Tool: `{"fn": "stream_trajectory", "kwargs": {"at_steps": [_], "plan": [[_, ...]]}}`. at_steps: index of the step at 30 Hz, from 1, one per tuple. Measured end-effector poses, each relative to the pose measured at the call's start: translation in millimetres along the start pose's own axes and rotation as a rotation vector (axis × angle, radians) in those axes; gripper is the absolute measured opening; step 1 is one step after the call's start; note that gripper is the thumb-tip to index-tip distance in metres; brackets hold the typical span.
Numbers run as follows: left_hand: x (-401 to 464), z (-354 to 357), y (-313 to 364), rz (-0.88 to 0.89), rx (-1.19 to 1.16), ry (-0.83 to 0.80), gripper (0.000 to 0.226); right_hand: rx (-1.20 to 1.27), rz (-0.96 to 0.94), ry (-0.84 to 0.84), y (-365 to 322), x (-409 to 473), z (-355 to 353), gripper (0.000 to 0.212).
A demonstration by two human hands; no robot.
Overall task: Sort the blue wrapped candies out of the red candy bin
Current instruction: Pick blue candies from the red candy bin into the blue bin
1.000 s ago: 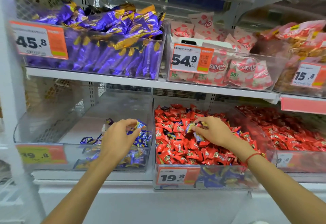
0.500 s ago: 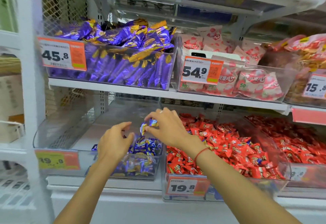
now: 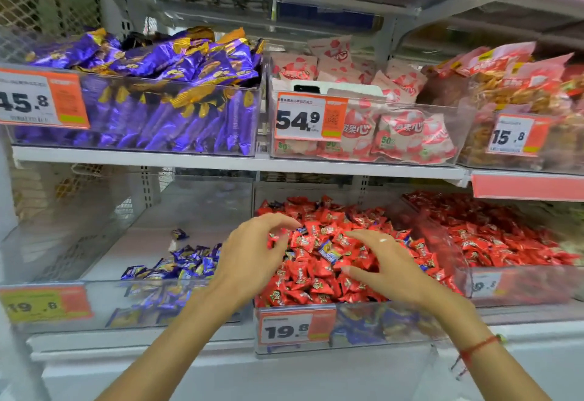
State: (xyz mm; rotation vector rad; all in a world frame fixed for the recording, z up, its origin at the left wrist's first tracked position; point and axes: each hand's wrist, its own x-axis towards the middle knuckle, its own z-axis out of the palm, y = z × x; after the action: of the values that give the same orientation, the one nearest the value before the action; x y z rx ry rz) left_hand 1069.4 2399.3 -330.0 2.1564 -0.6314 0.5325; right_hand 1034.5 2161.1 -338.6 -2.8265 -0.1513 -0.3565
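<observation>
Hands over the red candy bin (image 3: 360, 331), both empty. Left hand (image 3: 252, 261) hangs above the bin's left edge, fingers arched and spread, holding nothing; its wrist crosses the clear divider wall between this bin and the clear bin on the left (image 3: 104, 302). Right hand (image 3: 388, 264) is over the middle of the pile, fingers loosely spread, holding nothing; whether the fingertips touch the wrappers is hard to tell. Between the two hands a blue wrapped candy (image 3: 328, 250) lies on top of the red candies (image 3: 316, 287). More blue wrappers show low behind the front wall beside the 19.8 price tag (image 3: 295, 328). Sorted blue candies (image 3: 183, 261) sit piled at the left bin's front right; its back and left floor are bare. Upper shelf edge (image 3: 240, 162) runs just above the bins, well above both hands.
</observation>
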Motion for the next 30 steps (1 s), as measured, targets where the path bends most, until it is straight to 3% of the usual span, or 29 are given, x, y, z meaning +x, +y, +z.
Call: {"fn": "stream_trajectory", "kwargs": {"at_steps": [2,6,9,13,15,18,24,27,30], "plan": [[12.0,18.4,10.7,0.057,0.088,-0.14,0.028,-0.022,0.048,-0.118,17.7,-2.1,6.0,0.117],[40.8,57.3,17.1,0.107,0.357,-0.467,0.041,0.003,0.101,-0.125,27.9,-1.9,17.4,0.13],[53.2,71.8,16.5,0.125,0.503,-0.552,0.043,0.034,0.107,-0.121,28.8,-1.7,21.4,0.131],[59.3,69.2,11.6,0.159,0.635,-0.479,0.029,0.059,0.11,-0.107,22.4,-4.9,17.5,0.074],[57.0,62.7,10.1,0.157,0.611,-0.451,0.028,0.055,0.11,-0.088,21.8,-5.1,17.9,0.064],[43.4,46.3,11.5,0.144,0.506,-0.288,0.024,0.06,0.112,-0.08,21.5,-4.4,18.5,0.063],[-4.1,-3.8,-24.7,-0.004,0.333,0.278,0.016,0.028,0.124,-0.064,17.1,-4.1,19.0,0.062],[-15.6,-22.2,-53.1,-0.221,0.386,0.269,0.025,-0.007,0.127,-0.022,10.4,-7.2,23.5,0.068],[-21.5,-26.7,-63.4,-0.339,0.246,0.104,0.051,-0.051,0.12,0.08,0.2,-10.2,28.7,0.087]]}}
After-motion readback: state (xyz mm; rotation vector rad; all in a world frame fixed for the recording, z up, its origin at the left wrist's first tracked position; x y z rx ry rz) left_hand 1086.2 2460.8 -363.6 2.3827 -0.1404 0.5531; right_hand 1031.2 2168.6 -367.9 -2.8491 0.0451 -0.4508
